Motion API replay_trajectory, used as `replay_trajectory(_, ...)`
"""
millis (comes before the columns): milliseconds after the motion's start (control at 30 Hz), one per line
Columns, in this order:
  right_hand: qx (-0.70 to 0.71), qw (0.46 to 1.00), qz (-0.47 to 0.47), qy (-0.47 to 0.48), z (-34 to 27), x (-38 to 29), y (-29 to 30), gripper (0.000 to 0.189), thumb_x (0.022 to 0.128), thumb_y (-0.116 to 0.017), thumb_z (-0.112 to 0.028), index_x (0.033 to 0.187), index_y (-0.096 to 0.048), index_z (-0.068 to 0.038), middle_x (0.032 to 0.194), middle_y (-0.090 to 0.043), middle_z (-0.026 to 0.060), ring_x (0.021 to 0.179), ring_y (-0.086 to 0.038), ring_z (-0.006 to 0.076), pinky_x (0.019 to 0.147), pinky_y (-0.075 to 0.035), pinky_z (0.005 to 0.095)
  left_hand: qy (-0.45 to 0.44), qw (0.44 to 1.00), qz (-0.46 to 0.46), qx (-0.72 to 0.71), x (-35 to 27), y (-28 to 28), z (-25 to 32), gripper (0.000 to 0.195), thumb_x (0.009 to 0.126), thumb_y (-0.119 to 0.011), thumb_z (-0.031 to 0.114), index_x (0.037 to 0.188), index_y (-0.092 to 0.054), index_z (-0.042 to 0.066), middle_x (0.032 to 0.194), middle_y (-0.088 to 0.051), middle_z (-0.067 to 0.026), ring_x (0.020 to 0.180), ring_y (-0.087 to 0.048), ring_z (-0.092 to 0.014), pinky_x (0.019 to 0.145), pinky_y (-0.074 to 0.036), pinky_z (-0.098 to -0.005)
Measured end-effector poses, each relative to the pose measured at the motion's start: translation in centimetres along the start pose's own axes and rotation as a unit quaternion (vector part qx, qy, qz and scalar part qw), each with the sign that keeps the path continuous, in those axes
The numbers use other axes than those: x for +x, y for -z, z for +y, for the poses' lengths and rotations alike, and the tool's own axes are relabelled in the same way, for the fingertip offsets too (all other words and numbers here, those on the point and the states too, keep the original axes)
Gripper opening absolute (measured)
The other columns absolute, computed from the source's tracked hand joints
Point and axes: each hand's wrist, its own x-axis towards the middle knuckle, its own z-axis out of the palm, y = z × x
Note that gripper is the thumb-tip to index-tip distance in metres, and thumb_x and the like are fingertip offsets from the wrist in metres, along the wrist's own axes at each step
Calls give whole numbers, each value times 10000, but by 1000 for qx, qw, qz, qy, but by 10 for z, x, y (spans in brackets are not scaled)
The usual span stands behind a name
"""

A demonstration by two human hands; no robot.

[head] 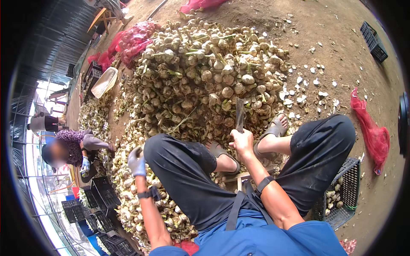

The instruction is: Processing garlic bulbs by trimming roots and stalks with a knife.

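A wide-bladed knife (239, 113) points away from me in my bare right hand (242, 142), which grips it between my knees. Beyond the blade rises a big heap of garlic bulbs (205, 73) with dry skins and cut green stalks. My left hand (137, 163), in a pale blue-grey glove, is beside my left knee with its fingers curled. Whether it holds anything cannot be made out. Under that hand spreads a second layer of trimmed garlic bulbs (128, 188), reaching back along my left side.
A black plastic crate (347, 192) with some garlic stands at my right. Red mesh bags (371, 134) lie on the dirt floor. At left are a co-worker (73, 144), stacked black crates (104, 195) and a pale plastic basin (105, 82). Another crate (374, 41) sits far right.
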Motion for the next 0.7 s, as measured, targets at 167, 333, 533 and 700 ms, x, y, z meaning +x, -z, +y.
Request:
replay_trajectory(167,-33,999,20,18,-2,3,4,212,860,-671,-171,751,-617,2,623,-545,5,485,-540,101,545,-590,308,-191,962,-172,98,70,-138,111,364,816,-736,172,1180,-726,163,1224,-677,-132,1157,-632,-320,981,-518,-416)
replay_trajectory(333,0,1000,7,-4,6,12,4,221,902,-688,-168,771,-607,-9,601,-526,-14,472,-515,84,533,-577,298,-164,888,-272,331,123,-211,107,594,777,-767,199,1348,-610,151,1257,-634,-180,1193,-601,-383,993,-523,-463)
replay_trajectory(533,-25,999,23,-1,10,19,11,222,909,-678,-156,753,-599,-18,601,-517,-21,473,-488,73,549,-587,303,-114,890,-225,380,119,-258,123,633,735,-841,300,1292,-622,94,1282,-631,-165,1227,-589,-342,1017,-508,-447)
replay_trajectory(700,-34,999,13,-1,6,15,7,245,898,-677,-194,779,-618,11,635,-565,10,537,-580,97,559,-574,299,-111,951,-168,233,117,-237,110,538,745,-851,289,1199,-668,67,1154,-692,-165,1116,-649,-322,981,-528,-441)
